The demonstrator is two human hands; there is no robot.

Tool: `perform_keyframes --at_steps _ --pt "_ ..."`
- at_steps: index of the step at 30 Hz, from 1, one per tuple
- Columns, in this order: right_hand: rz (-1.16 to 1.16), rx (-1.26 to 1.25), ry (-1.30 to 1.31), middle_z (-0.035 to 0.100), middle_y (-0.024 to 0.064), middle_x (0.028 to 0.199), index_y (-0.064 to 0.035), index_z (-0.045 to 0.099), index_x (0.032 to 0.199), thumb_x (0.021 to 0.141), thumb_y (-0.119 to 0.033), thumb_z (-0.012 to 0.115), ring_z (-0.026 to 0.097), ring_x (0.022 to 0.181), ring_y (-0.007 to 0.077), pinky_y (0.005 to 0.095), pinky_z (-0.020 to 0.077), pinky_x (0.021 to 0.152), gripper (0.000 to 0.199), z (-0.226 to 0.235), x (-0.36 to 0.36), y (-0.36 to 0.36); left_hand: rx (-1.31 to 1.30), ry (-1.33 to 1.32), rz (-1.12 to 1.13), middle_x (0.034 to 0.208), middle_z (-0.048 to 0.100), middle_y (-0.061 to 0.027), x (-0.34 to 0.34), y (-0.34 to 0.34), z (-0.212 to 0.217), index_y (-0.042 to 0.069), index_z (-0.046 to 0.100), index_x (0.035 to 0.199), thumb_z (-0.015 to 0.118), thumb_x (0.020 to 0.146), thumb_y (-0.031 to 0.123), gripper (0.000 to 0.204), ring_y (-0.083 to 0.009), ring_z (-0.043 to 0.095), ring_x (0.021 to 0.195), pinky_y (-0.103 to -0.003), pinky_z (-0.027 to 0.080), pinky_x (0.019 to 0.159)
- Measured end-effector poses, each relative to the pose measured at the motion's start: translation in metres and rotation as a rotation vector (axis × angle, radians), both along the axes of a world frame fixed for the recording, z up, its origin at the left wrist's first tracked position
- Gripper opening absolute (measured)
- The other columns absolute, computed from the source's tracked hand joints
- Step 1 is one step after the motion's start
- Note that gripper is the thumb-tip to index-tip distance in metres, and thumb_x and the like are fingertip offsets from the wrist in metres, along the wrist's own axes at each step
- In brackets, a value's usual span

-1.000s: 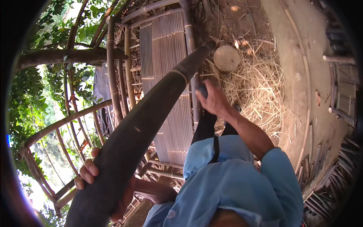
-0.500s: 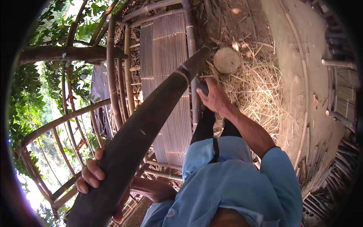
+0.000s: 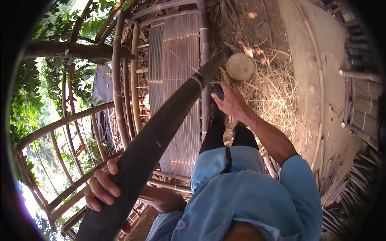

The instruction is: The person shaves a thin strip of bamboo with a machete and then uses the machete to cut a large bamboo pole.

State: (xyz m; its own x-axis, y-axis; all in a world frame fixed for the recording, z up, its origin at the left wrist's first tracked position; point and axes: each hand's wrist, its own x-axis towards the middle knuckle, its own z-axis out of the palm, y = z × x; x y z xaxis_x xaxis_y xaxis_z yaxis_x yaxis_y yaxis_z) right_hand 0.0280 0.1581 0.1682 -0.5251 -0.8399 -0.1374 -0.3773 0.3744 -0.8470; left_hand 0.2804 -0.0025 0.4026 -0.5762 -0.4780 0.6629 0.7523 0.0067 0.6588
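A long dark bamboo pole [image 3: 152, 132] slants from the lower left up to the stump at the upper middle. My left hand [image 3: 104, 188] is wrapped round its thick near end. In my right hand [image 3: 233, 102] is the dark handle of a handsaw [image 3: 218, 91]. Its thin blade crosses the pole just beyond a pale ring at a node, where a cut line shows. Most of the blade is hard to make out. The pole's far end rests close beside a round cut wood stump [image 3: 240, 66].
A bamboo-slat bench [image 3: 179, 132] with a pole frame lies under the bamboo. Straw [image 3: 273, 96] covers the ground around the stump. Bamboo railings [image 3: 66, 124] stand at the left before green leaves. Stacked dark poles [image 3: 354, 193] lie at the right.
My right hand and the saw have shifted slightly, and more of the blade shows beyond the pole. The left hand keeps its hold on the pole.
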Motion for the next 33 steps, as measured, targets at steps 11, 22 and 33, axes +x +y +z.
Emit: perform_keyframes --at_steps 11,22,33 --pt "0.105 -0.089 0.034 0.066 0.0235 0.072 -0.0033 0.051 0.114 0.091 -0.021 0.072 0.069 0.067 0.0431 0.0487 0.0552 0.056 0.036 0.011 0.014 -0.002 0.020 0.007 -0.056 0.101 0.065 0.0018 0.013 -0.008 -0.003 0.018 0.065 0.117 0.103 0.043 0.039 0.086 -0.0174 0.061 0.095 -0.045 0.037 0.101" --pt "0.005 0.053 0.104 0.066 0.0231 0.071 -0.0041 0.050 0.114 0.086 -0.020 0.075 0.068 0.067 0.0432 0.0504 0.0547 0.057 0.040 -0.020 -0.015 0.005 0.062 0.054 -0.040 0.096 0.066 0.0012 0.005 -0.003 -0.010 0.020 0.068 0.107 0.098 0.062 0.035 0.056 -0.0164 0.064 0.087 -0.042 0.042 0.090" --pt "-0.220 -0.017 0.031 0.069 0.0218 0.087 -0.0024 0.059 0.114 0.092 -0.032 0.073 0.069 0.081 0.0412 0.0463 0.0526 0.070 0.039 -0.012 -0.018 0.027 0.042 0.032 0.185 0.111 0.056 -0.0058 -0.034 -0.004 0.011 0.020 0.056 0.136 0.101 0.037 0.055 0.114 -0.0238 0.055 0.107 -0.047 0.037 0.105"
